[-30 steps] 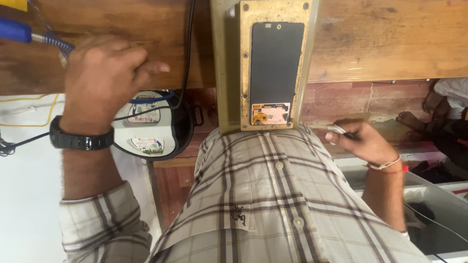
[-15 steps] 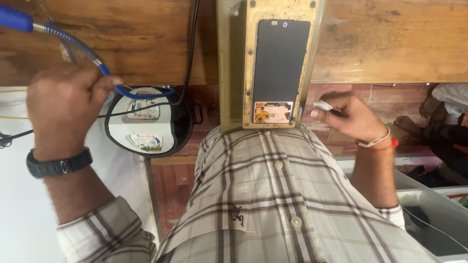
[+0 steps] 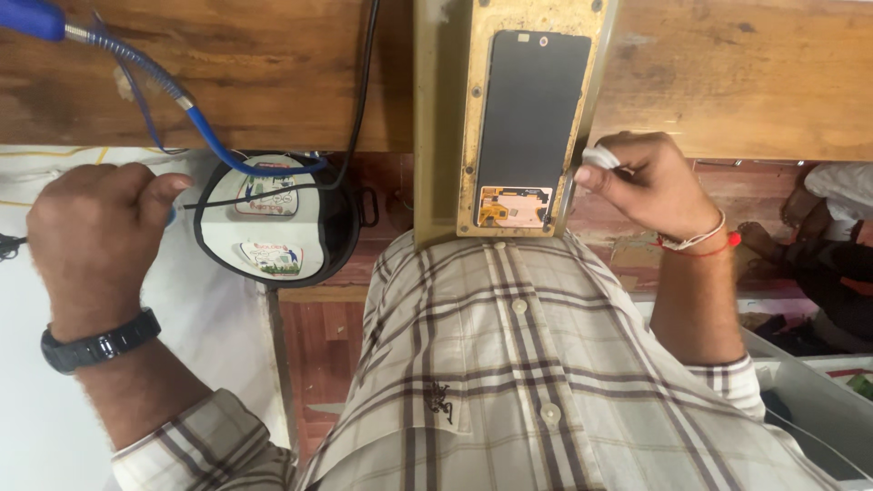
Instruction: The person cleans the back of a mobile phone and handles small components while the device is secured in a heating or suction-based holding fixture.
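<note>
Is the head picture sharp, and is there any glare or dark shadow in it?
In the head view, the dark phone screen in its brass-coloured jig is sharp, without strong glare; the left hand and right hand look only slightly soft; light is even, and the white surface at the left looks bright.

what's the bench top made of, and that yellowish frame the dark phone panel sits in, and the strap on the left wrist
Bench top: wood, brown with visible grain, dull and worn. Frame: probably metal with a brassy, scuffed finish and small screw heads, though coated board is possible. Wrist strap: matte black, looks like rubber or plastic. Phone panel: smooth dark glass-like face.
</note>
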